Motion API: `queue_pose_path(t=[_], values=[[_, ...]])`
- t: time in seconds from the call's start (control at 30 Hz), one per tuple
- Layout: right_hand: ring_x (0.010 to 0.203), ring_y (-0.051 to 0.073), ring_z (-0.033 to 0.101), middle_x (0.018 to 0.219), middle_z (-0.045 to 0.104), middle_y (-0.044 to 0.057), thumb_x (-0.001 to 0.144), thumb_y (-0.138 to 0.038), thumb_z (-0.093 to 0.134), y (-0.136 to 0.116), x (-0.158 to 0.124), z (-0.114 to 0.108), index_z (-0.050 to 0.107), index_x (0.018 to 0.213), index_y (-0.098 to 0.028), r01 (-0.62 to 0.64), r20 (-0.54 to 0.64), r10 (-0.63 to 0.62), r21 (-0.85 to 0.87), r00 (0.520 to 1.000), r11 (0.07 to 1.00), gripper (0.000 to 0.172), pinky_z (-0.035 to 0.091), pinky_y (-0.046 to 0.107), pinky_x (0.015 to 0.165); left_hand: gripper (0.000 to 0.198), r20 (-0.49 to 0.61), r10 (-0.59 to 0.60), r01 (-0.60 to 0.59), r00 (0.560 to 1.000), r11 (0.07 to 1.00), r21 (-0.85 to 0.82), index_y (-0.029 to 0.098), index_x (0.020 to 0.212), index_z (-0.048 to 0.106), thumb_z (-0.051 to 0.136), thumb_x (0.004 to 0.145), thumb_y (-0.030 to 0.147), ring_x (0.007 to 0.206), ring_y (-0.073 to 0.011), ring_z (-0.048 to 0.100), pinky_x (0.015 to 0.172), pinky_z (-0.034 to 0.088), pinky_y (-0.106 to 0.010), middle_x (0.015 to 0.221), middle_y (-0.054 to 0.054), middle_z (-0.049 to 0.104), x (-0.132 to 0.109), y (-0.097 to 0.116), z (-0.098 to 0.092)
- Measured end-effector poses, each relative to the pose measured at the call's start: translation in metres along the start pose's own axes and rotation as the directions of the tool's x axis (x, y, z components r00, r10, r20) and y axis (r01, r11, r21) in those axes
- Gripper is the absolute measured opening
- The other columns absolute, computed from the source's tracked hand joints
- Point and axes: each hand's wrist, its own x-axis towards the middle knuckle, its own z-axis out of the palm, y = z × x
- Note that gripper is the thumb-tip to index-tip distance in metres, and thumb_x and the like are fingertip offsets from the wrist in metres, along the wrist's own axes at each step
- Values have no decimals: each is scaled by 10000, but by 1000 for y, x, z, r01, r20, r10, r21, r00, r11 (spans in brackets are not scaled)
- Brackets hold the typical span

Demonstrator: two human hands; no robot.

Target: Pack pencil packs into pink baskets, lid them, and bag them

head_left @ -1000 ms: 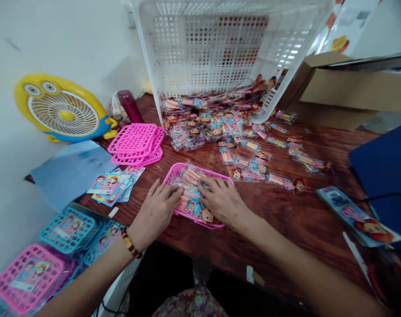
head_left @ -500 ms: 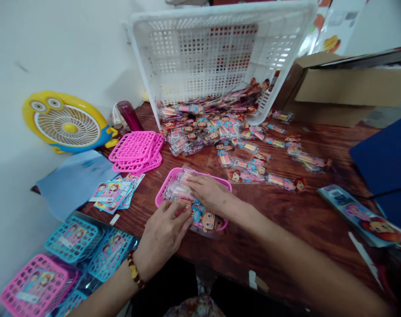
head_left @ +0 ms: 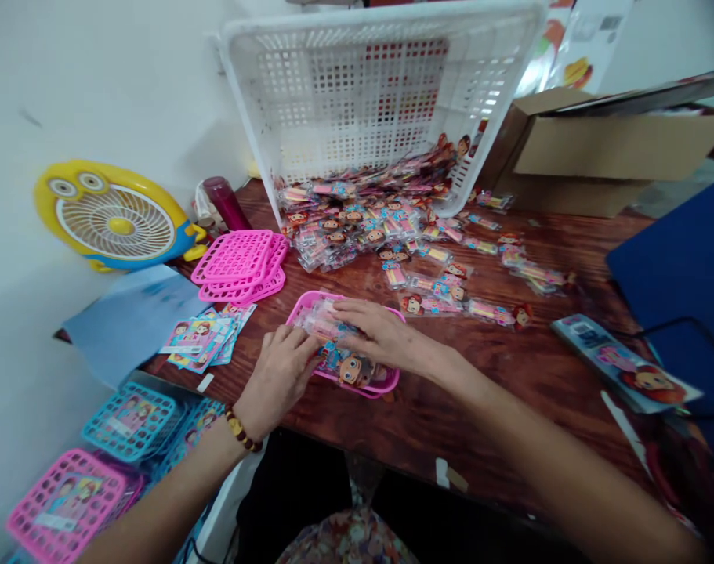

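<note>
A small pink plastic basket (head_left: 388,384) stands near the table's front edge, filled with clear-wrapped packets that carry cartoon-figure cards. One packet with a cartoon head (head_left: 352,370) lies at the basket's near side. My right hand (head_left: 380,333) rests flat over the packets, its fingers stretched out. At the basket's left end, my left hand (head_left: 281,372) lies over the rim with its fingertips on the packets. Its fingers look apart and bent, and the tips are partly hidden.
A large white crate (head_left: 345,86) lies on its side, with a pile of packets (head_left: 357,227) spilling out. Pink lattice lids (head_left: 236,258), printed cards (head_left: 197,341) and a yellow fan (head_left: 118,219) are on the left. Filled baskets (head_left: 68,501) stand below. A cardboard box (head_left: 603,149) is at right.
The packet with the cartoon head now sits lower inside the basket. My left hand has moved up and left onto the rim, its fingers less pinched. My right hand stays over the packets.
</note>
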Motion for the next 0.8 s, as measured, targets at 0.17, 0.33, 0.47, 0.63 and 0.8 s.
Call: queue_pose_path(t=[0.17,0.33,0.47,0.63,0.8], values=[[1472,249,195,1571,310,102,885,-303,612,-7,-16,2,372,1474,-162,82,207,-40,-196,977,977,652,183,449,1195,183,82,50,-43,995,995,-85,212,1051,573,427,988,304,901,-201,629,829,424,-353,918,-41,681,-5,0,2],[1460,276,220,1577,296,108,887,-237,581,0,-14,18,371,1468,-151,42,193,15,-288,981,957,624,210,475,1180,252,126,31,-30,992,1000,-5,179,1062,541,429,981,389,837,-221,662,803,451,-353,862,-67,691,-1,5,4],[1444,291,249,1559,336,107,852,-297,644,-8,-13,13,400,1444,-163,27,159,19,-285,987,958,654,215,515,1171,307,109,79,-84,991,995,45,182,1137,491,448,969,435,887,-232,656,852,452,-381,906,-64,683,-9,10,3],[1440,259,242,1549,360,69,858,-283,627,-30,-25,-5,392,1435,-246,6,35,6,-327,999,945,624,199,569,1153,309,-30,133,-132,991,991,39,206,1214,489,448,969,389,1035,-267,593,867,456,-401,1096,-107,627,-26,6,3],[1375,207,363,1421,534,47,966,-334,497,-10,-48,-19,579,1260,-256,-64,-168,19,-271,986,960,315,191,508,1155,447,-244,174,-157,954,984,89,198,1309,479,569,904,367,1142,-319,523,964,419,-464,1227,-154,558,-20,15,22]])
